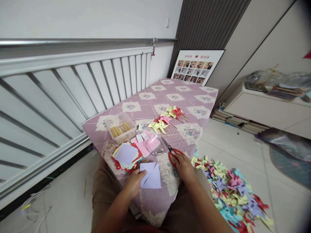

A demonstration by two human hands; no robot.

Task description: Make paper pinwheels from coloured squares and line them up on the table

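Note:
My left hand (136,181) pinches the left edge of a lilac paper square (152,179), which has slits cut in from its corners and a small dark dot at its middle. My right hand (185,166) grips the red handles of a pair of scissors (172,149); their dark blades point away from me, over the tablecloth. Left of the scissors lie small silvery pieces (161,150) beside a clear plastic dish (153,144). Beyond my left hand is a stack of coloured paper squares (126,154), with a lilac one on top.
A clear plastic box (119,118) of thin wooden sticks stands at the table's left. Finished paper pinwheels (166,120) lie mid-table, and a heap of pinwheels (230,187) covers the floor at right. A white radiator (80,81) runs along the left wall.

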